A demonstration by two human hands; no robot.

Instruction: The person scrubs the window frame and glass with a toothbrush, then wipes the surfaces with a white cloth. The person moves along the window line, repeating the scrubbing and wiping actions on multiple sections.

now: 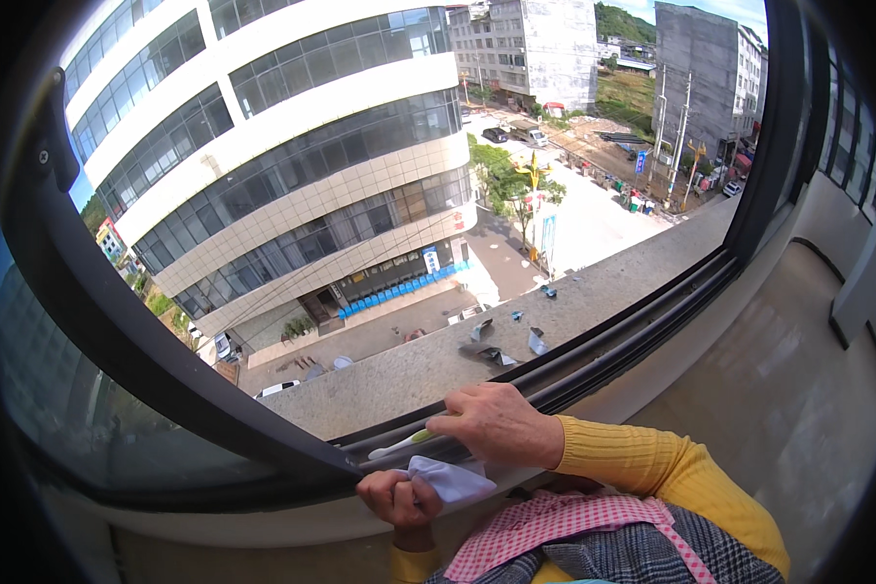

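My right hand (500,425) grips the green end of a toothbrush (401,444), whose white end lies along the dark window track (555,387). The brush's bristles are too small to make out. Just below, my left hand (399,498) clutches a bunched pale lavender cloth (449,479) near the lower corner of the sliding window's dark frame (292,445). Part of the track is hidden behind my right hand.
Beyond the track runs a rough concrete outer ledge (401,390), with torn scraps (488,353) on it and a street far below. The dark right window jamb (759,182) rises at the right. An indoor wall (766,379) curves alongside.
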